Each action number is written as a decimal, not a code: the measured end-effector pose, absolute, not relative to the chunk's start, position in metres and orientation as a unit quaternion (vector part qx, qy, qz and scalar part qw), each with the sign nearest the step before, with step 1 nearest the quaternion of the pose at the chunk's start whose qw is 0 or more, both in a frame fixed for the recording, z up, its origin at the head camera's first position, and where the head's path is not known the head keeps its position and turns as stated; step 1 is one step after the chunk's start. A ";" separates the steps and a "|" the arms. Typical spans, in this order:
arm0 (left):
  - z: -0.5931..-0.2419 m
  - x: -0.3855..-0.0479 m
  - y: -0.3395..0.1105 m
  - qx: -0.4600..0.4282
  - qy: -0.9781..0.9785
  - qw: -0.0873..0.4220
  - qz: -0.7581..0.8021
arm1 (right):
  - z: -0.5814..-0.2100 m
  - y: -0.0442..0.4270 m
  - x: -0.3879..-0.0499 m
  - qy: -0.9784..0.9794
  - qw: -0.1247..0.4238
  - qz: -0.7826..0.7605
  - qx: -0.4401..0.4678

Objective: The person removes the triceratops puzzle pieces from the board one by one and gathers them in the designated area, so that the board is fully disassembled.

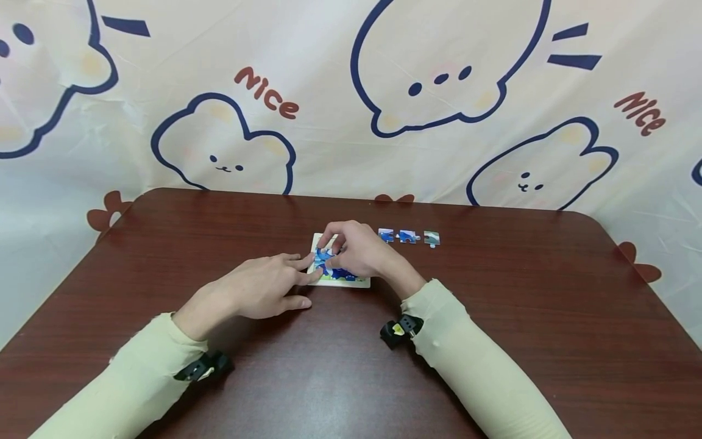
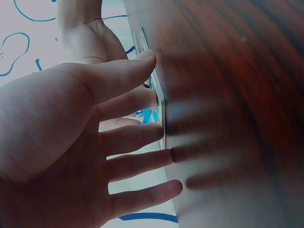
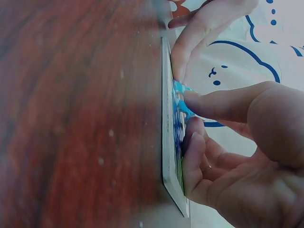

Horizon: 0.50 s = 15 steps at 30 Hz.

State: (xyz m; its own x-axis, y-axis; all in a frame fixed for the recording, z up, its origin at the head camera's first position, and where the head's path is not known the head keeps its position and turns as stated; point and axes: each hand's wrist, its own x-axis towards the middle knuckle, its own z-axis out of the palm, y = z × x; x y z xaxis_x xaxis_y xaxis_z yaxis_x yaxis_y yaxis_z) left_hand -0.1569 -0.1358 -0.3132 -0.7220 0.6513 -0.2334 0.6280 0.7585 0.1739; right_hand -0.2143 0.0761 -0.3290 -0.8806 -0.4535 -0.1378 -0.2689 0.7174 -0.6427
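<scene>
Puzzle board [image 1: 345, 283] lies under right hand [image 1: 355, 249], touching left hand [image 1: 265, 286].

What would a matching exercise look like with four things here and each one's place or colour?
1. left hand
2. right hand
3. three loose puzzle pieces
4. tabletop

A. dark reddish brown
B. curled over the puzzle board
C. spread out at the board's left edge
D. in a row, right of the board

Pairs: 1-C; 2-B; 3-D; 4-A

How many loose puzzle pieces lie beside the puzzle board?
3, in one row right of the board: left piece, middle piece, right piece. The right hand may hide others.
</scene>
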 end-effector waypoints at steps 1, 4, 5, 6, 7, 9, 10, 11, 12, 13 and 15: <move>-0.313 -0.157 -0.136 0.345 0.927 0.142 0.041 | -0.329 0.077 -0.215 0.916 0.144 -0.320 -0.196; -0.314 -0.157 -0.136 0.344 0.927 0.143 0.041 | -0.330 0.077 -0.215 0.916 0.147 -0.319 -0.194; -0.314 -0.157 -0.137 0.344 0.927 0.143 0.040 | -0.330 0.077 -0.215 0.916 0.146 -0.318 -0.194; -0.314 -0.157 -0.136 0.345 0.927 0.143 0.040 | -0.330 0.077 -0.215 0.917 0.146 -0.317 -0.194; -0.314 -0.157 -0.137 0.344 0.927 0.143 0.040 | -0.330 0.077 -0.215 0.917 0.145 -0.317 -0.195; -0.314 -0.158 -0.137 0.344 0.927 0.144 0.040 | -0.330 0.077 -0.215 0.917 0.142 -0.316 -0.199; -0.314 -0.158 -0.137 0.346 0.927 0.143 0.039 | -0.330 0.077 -0.215 0.916 0.141 -0.318 -0.202; -0.314 -0.157 -0.136 0.347 0.926 0.142 0.039 | -0.330 0.077 -0.215 0.915 0.139 -0.320 -0.204; -0.314 -0.157 -0.136 0.347 0.926 0.143 0.039 | -0.330 0.077 -0.215 0.913 0.139 -0.323 -0.207; -0.314 -0.157 -0.136 0.346 0.926 0.143 0.039 | -0.330 0.077 -0.215 0.911 0.138 -0.326 -0.210; -0.313 -0.157 -0.135 0.349 0.925 0.142 0.040 | -0.331 0.078 -0.215 0.910 0.138 -0.330 -0.209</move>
State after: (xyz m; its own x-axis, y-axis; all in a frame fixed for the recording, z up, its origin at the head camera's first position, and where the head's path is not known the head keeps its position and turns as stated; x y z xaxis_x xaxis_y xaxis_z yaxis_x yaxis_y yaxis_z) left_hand -0.1572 -0.1354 -0.3134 -0.7157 0.6575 -0.2355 0.6345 0.7530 0.1742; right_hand -0.2148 0.0776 -0.3308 -0.8749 -0.4712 -0.1123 -0.2894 0.6943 -0.6589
